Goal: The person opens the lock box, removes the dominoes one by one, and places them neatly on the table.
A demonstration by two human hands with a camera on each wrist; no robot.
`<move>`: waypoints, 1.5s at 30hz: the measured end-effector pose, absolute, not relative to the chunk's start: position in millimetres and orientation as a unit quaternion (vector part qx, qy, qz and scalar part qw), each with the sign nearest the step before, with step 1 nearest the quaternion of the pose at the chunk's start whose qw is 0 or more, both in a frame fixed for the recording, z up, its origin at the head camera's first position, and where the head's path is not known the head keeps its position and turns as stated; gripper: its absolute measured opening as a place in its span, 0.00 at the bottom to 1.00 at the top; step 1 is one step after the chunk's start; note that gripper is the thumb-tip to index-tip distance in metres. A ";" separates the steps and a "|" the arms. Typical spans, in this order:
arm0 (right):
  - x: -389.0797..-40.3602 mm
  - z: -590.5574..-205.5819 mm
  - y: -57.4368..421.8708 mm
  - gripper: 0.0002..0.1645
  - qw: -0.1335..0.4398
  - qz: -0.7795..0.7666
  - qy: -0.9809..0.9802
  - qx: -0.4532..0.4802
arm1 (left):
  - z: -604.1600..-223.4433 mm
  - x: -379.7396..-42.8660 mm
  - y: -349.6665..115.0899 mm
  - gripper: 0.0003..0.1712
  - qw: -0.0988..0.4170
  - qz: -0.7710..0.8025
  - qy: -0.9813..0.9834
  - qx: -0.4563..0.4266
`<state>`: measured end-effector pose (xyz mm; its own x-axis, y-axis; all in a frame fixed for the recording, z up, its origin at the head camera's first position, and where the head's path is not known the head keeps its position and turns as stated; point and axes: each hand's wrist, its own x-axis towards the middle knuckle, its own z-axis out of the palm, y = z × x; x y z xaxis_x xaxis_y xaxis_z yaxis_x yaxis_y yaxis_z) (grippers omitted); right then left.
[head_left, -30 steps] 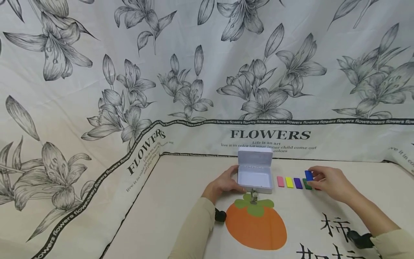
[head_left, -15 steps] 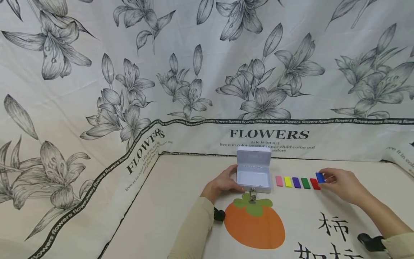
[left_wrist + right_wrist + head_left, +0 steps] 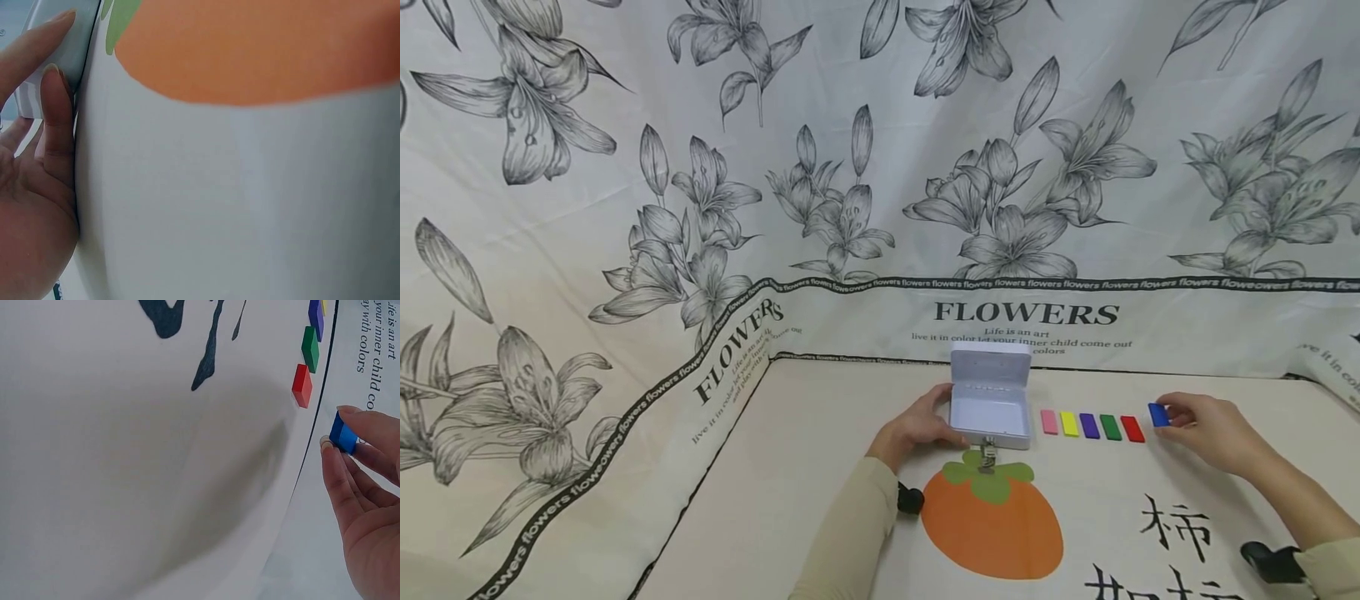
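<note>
A small white hinged box (image 3: pixel 990 421) stands with its lid up and a latch hanging at its front. My left hand (image 3: pixel 921 423) holds its left side, the thumb along the front; the left wrist view shows fingers at the box's corner (image 3: pixel 65 53). Between thumb and fingers, my right hand (image 3: pixel 1210 429) pinches a blue domino-like block (image 3: pixel 1158 415), held above the table in the right wrist view. Left of it lies a row of similar blocks: red (image 3: pixel 1132 429), green (image 3: pixel 1111 427), purple (image 3: pixel 1089 426), yellow (image 3: pixel 1069 424) and pink (image 3: pixel 1048 422).
The pale tablecloth bears a printed orange persimmon (image 3: pixel 992 529) in front of the box and black brush characters (image 3: pixel 1176 525) at the right. A flower-printed cloth (image 3: pixel 850 225) hangs behind and at the left.
My right hand has carried the blue block rightward from over the green one, past the red one, uncovering both. The left hand stays on the box.
</note>
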<state>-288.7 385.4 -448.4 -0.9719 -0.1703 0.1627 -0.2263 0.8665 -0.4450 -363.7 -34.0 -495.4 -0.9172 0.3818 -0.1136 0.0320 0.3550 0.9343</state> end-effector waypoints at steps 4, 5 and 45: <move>-291.5 -450.6 389.4 0.29 0.053 0.234 -0.966 0.098 | -495.0 -363.8 -34.0 0.60 0.160 0.551 0.809 0.127; -292.5 -451.4 390.3 0.29 0.051 0.231 -0.967 0.096 | -494.6 -364.0 -34.0 0.60 0.160 0.550 0.810 0.126; -306.1 -465.0 394.4 0.33 -0.029 0.201 -0.973 0.114 | -494.7 -361.8 -31.1 0.63 0.164 0.550 0.812 0.108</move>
